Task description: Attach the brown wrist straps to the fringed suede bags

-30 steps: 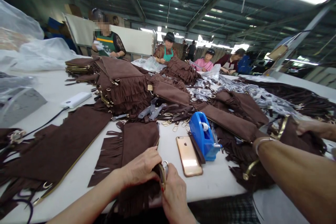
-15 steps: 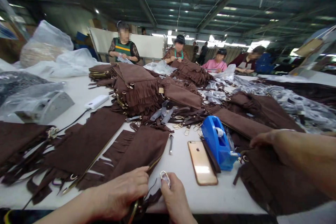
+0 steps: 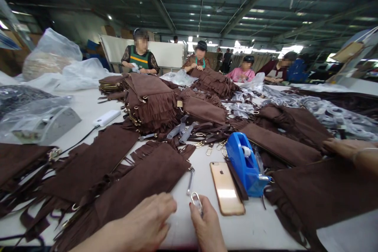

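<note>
My right hand (image 3: 207, 222) pinches a gold-coloured snap hook (image 3: 196, 200) between thumb and fingers, its loop pointing up. Left of it, apart from the hook, is my left hand (image 3: 152, 218) with fingers curled in. What those fingers hold, if anything, is hidden. Behind and beneath my left forearm lies a dark brown fringed pouch (image 3: 147, 173), flat on the table. A small clear-wrapped strip (image 3: 190, 181) hangs from the pouch's right corner. Another brown pouch (image 3: 97, 161) lies farther left, its zipper edge showing.
A phone (image 3: 226, 189) lies beside a blue tape dispenser (image 3: 246, 163). Stacked fringed pouches (image 3: 153, 94) rise behind, near several loose hooks. A white power bank (image 3: 106, 117) with a cable lies left. At right, another person's hand (image 3: 344, 147) touches brown pouches. Several people work across the table.
My left hand has let go of the near pouch's zipper edge; the pouch now lies flatter and nearer. My right hand, still with the hook, shifted slightly right. The neighbour's hand moved back and right.
</note>
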{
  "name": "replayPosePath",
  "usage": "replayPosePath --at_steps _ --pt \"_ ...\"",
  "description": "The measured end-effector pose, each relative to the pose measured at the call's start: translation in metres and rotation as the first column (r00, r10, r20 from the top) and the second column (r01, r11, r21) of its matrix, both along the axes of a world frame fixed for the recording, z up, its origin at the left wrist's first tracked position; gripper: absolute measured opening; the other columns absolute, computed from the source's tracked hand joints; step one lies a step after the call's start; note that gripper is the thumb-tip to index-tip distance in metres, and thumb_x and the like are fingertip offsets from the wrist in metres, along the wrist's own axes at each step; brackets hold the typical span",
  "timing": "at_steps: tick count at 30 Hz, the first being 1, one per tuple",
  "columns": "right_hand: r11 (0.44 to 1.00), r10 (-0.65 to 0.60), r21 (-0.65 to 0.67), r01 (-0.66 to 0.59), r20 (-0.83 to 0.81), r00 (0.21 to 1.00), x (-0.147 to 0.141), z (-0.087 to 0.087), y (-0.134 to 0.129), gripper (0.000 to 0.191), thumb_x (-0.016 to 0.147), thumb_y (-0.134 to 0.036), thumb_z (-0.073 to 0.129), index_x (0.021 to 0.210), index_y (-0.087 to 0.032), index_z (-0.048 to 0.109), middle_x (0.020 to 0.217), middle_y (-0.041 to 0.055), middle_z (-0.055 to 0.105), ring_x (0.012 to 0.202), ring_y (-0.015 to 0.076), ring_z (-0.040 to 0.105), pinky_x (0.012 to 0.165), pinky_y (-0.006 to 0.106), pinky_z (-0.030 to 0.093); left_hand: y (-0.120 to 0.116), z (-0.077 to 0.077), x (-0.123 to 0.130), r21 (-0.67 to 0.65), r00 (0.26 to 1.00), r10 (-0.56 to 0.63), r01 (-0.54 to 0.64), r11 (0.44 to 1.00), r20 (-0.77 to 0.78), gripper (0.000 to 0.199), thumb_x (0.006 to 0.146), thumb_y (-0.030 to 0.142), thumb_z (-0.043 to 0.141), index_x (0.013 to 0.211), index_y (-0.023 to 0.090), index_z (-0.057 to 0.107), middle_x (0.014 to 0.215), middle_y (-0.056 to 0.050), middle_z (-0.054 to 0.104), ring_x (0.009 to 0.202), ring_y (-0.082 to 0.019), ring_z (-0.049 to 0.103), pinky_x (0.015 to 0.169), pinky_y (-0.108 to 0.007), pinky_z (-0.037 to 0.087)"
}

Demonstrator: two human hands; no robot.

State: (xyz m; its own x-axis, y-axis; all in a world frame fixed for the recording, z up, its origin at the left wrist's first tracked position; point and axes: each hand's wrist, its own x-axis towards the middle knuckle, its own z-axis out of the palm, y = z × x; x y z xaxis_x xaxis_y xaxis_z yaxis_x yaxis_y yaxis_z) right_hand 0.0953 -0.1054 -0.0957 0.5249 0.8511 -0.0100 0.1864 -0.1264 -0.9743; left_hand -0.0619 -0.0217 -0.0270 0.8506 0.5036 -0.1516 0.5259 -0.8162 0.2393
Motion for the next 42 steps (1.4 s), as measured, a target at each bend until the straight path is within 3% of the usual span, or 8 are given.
replayPosePath --at_steps 5,12,16,20,26,32,38,42 --pt "0.999 0.033 -0.031 -0.029 0.128 0.991 0.004 0.005 -0.002 0.030 0.082 -0.044 0.037 0.083 -0.019 0.054 0.064 -0.0010 0.057 0.057 0.0144 0.051 0.056 0.025 0.036 0.017 -0.010 0.071 0.299 0.968 0.247 -0.250 0.921 0.048 0.028 0.076 0.016 0.048 0.104 0.014 0.050 0.101 -0.012 0.053 0.095 -0.028 0.049 0.078 -0.043 0.042" --pt "0.997 0.059 -0.058 -0.042 0.326 0.944 0.030 0.002 0.001 0.026 0.085 -0.040 0.033 0.074 -0.021 0.048 0.059 -0.0020 0.053 0.054 0.0141 0.050 0.053 0.024 0.034 0.046 -0.033 0.104 0.406 0.937 0.345 -0.335 0.850 0.049 0.029 0.080 0.001 0.032 0.100 0.002 0.053 0.091 -0.020 0.054 0.086 -0.030 0.053 0.067 -0.041 0.042" --pt "0.993 0.108 -0.096 -0.075 0.402 0.909 0.039 0.003 0.003 0.028 0.086 -0.040 0.030 0.075 -0.021 0.048 0.057 -0.0012 0.054 0.051 0.0147 0.052 0.050 0.024 0.033 0.048 -0.031 0.101 0.382 0.960 0.280 -0.261 0.887 0.005 0.026 0.080 -0.001 0.032 0.089 0.005 0.055 0.085 -0.017 0.055 0.082 -0.028 0.054 0.064 -0.036 0.043" --pt "0.992 0.087 -0.127 -0.026 0.500 0.862 0.046 0.005 0.002 0.029 0.087 -0.039 0.027 0.078 -0.021 0.049 0.058 0.0005 0.056 0.053 0.0167 0.054 0.051 0.026 0.032 0.028 -0.034 0.070 0.340 0.992 0.123 -0.105 0.934 -0.031 0.026 0.081 0.000 0.034 0.085 0.013 0.056 0.085 -0.010 0.055 0.080 -0.023 0.053 0.068 -0.034 0.045" --pt "0.985 0.143 -0.156 -0.070 0.534 0.834 0.037 -0.001 0.005 0.028 0.087 -0.035 0.024 0.074 -0.021 0.045 0.057 0.0020 0.056 0.053 0.0173 0.053 0.050 0.026 0.031 0.002 -0.055 0.037 0.401 1.000 0.009 -0.014 0.916 0.015 0.042 0.077 -0.003 0.030 0.114 0.009 0.046 0.091 -0.009 0.055 0.080 -0.022 0.052 0.067 -0.035 0.047" --pt "0.980 0.176 -0.180 -0.091 0.547 0.818 0.032 -0.004 0.010 0.026 0.086 -0.034 0.025 0.077 -0.020 0.044 0.060 0.0046 0.060 0.056 0.0188 0.056 0.051 0.026 0.032 -0.003 -0.053 0.051 0.378 0.998 0.055 -0.053 0.924 0.006 0.048 0.075 -0.003 0.033 0.120 0.011 0.042 0.091 -0.008 0.055 0.078 -0.022 0.053 0.064 -0.035 0.047" --pt "0.961 0.234 -0.256 -0.109 0.533 0.813 0.033 0.001 0.012 0.027 0.086 -0.035 0.021 0.080 -0.020 0.043 0.066 0.0083 0.062 0.063 0.0221 0.059 0.054 0.028 0.033 -0.006 -0.045 0.067 0.470 0.989 0.144 -0.142 0.871 0.033 0.035 0.078 0.002 0.035 0.109 0.010 0.051 0.099 -0.012 0.055 0.086 -0.027 0.051 0.067 -0.042 0.046" --pt "0.951 0.251 -0.290 -0.105 0.530 0.810 0.034 0.002 0.014 0.030 0.085 -0.037 0.020 0.080 -0.020 0.044 0.066 0.0087 0.061 0.062 0.0230 0.058 0.054 0.029 0.033 0.008 -0.044 0.083 0.361 0.981 0.195 -0.182 0.915 0.002 0.029 0.080 0.000 0.032 0.093 0.008 0.056 0.087 -0.014 0.057 0.081 -0.028 0.055 0.064 -0.040 0.048"
